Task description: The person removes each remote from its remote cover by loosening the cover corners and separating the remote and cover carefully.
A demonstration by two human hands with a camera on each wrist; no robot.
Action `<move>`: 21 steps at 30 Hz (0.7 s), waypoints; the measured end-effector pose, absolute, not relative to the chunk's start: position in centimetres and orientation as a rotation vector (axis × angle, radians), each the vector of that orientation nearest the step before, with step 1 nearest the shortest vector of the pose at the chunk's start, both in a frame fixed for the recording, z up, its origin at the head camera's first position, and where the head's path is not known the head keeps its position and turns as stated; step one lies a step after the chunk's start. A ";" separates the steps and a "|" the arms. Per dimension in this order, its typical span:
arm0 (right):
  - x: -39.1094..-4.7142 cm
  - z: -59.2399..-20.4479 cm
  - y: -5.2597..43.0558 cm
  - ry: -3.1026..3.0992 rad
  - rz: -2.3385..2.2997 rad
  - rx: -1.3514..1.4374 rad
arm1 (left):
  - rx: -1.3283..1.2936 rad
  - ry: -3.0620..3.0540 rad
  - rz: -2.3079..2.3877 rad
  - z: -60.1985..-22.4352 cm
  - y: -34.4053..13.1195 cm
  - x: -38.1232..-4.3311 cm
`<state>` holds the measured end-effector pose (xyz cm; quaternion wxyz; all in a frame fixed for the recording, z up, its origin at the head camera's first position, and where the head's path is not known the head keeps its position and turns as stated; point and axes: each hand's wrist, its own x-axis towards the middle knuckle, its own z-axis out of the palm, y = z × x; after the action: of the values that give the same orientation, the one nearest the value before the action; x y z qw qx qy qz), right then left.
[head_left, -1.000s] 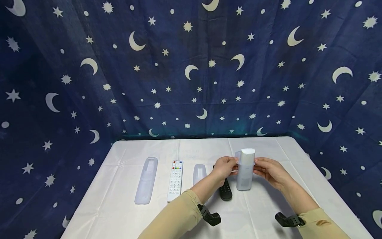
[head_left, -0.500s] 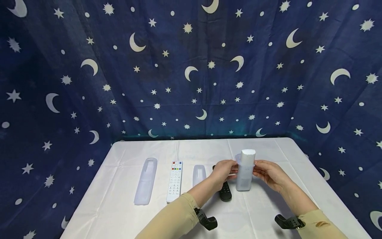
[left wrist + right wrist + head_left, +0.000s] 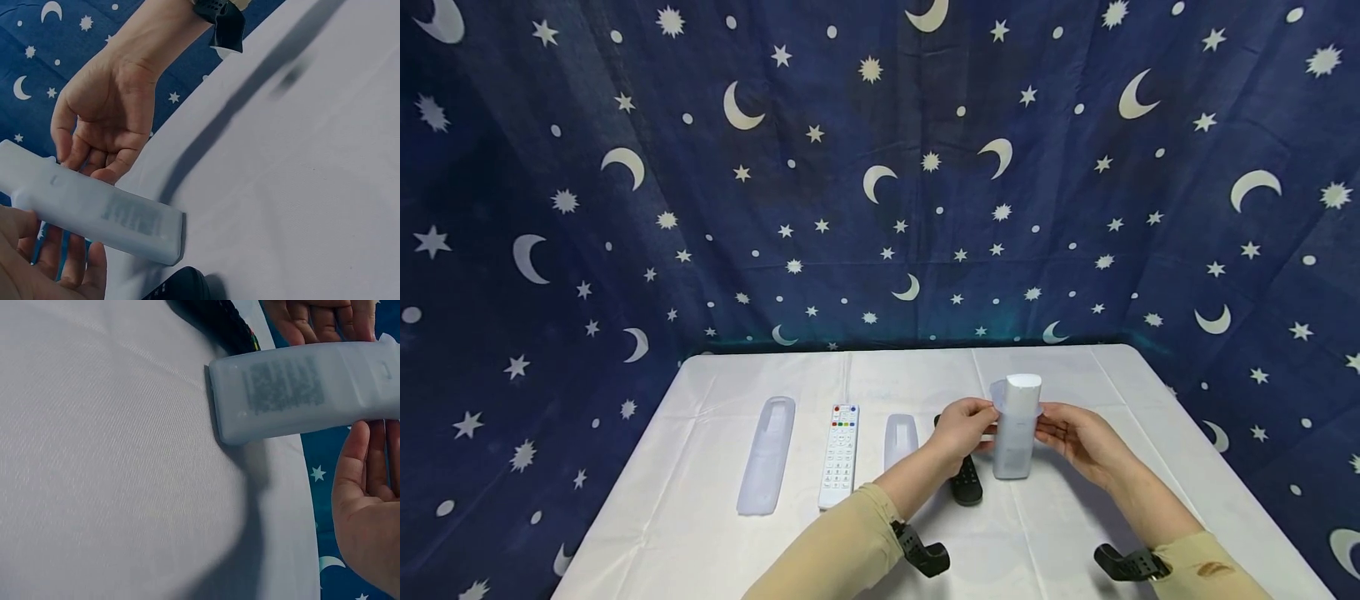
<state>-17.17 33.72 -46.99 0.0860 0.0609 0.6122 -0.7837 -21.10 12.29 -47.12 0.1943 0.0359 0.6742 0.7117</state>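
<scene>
A white remote control (image 3: 1023, 387) stands upright on its end on the table, its lower part inside a translucent silicone sleeve (image 3: 1014, 452). Its white top sticks out above the sleeve's rim, and a dark printed label shows through the sleeve (image 3: 281, 384) in the right wrist view. From the left, my left hand (image 3: 962, 432) pinches the sleeve's edge between thumb and fingers. My right hand (image 3: 1082, 437) pinches the opposite edge at about the same height. Both hands also show in the left wrist view, with my right hand (image 3: 109, 112) beyond the sleeve (image 3: 94, 200).
A black remote (image 3: 966, 482) lies just left of the upright one, partly behind my left hand. Farther left are a small translucent sleeve (image 3: 900, 437), a white remote (image 3: 839, 454) with coloured buttons and a long translucent sleeve (image 3: 767, 457). A starry blue curtain hangs behind the table.
Both hands keep their hold on the sleeve's sides. The flap at the sleeve's upper left has dropped slightly, and the fingers have shifted a little lower; the other things lie still.
</scene>
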 end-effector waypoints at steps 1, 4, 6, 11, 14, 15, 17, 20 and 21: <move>-17.1 -47.1 33.8 1.838 -2.333 0.158 | 0.101 1.893 1.992 -47.1 12.3 -21.1; -17.0 -47.1 33.8 1.910 -2.294 0.099 | 0.099 1.907 1.976 -46.9 12.4 -21.2; -16.9 -47.2 33.7 1.959 -2.268 0.096 | 0.092 1.915 1.967 -46.7 12.5 -21.2; -16.9 -46.8 33.2 2.118 -2.168 0.131 | 0.083 1.944 1.946 -46.5 12.6 -21.3; -17.0 -46.7 32.9 2.229 -2.079 0.152 | 0.092 1.975 1.932 -46.5 12.7 -21.3; -16.9 -46.7 32.7 2.262 -2.050 0.159 | 0.100 1.985 1.929 -46.5 12.7 -21.2; -16.9 -46.6 32.5 2.315 -1.996 0.180 | 0.119 2.005 1.917 -46.5 12.7 -21.2; -16.7 -46.6 32.2 2.360 -1.946 0.189 | 0.134 2.016 1.911 -46.5 12.7 -21.0; -16.7 -46.6 32.2 2.364 -1.944 0.195 | 0.135 2.019 1.909 -46.6 12.8 -21.0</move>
<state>-16.66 32.17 -46.62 0.0377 0.0635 0.7703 -0.6334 -21.00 12.77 -46.56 0.1789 0.0479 0.7141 0.6751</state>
